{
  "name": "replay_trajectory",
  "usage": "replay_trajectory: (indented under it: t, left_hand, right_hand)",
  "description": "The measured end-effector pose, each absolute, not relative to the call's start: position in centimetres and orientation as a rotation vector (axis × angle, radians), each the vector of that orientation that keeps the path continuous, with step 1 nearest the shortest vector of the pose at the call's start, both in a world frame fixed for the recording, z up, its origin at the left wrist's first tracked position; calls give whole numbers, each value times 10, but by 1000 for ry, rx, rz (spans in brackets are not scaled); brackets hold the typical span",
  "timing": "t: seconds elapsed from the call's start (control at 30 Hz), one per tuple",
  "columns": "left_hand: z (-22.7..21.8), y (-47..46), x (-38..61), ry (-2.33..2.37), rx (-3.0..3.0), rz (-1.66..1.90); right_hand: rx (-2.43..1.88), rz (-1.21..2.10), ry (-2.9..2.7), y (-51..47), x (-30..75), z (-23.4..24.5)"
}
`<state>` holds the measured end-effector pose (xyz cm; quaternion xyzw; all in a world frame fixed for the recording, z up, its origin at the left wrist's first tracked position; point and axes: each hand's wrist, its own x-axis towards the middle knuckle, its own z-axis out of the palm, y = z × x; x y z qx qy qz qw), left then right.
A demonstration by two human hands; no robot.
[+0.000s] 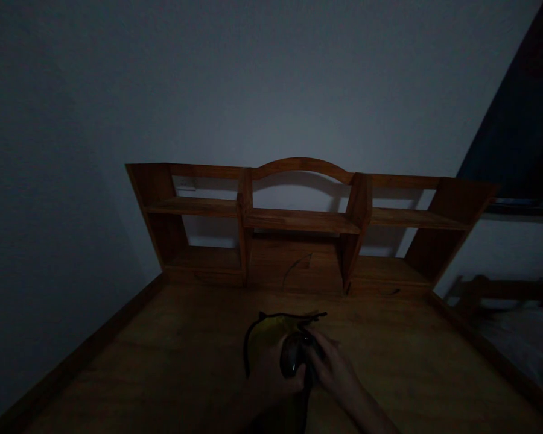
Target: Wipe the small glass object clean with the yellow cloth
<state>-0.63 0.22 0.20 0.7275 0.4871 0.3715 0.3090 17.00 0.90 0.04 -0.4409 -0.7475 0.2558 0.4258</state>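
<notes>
The view is very dark. In the head view, a dark, rounded, glossy object (291, 357) sits between my two hands, low in the middle; I cannot make out its exact kind. My left hand (274, 380) is closed around its left and lower side, thumb against its front. From the right, my right hand (328, 364) grips it with curled fingers. Beneath and behind the hands lies a yellow-green piece with a black edge (265, 333), perhaps fabric. A black cord-like end (317, 316) sticks out at its upper right.
The hands are over a wooden desktop (185, 337) with raised side edges. Along its back stands a wooden shelf unit (298, 222) against a pale wall (271, 78). Thin dark cord-like things lie on the shelves. A dark window (516, 132) and pale bedding (525, 337) are at right.
</notes>
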Motion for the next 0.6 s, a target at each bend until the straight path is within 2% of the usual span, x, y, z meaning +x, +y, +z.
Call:
replay_trajectory:
  t: [0.27, 0.6]
  left_hand:
    - [-6, 2, -3, 1208, 1847, 938]
    - [-7, 1, -3, 1319, 1799, 939]
  right_hand:
    - [-1042, 391, -2151, 9, 182, 3]
    - [-1083, 547, -2085, 9, 171, 13]
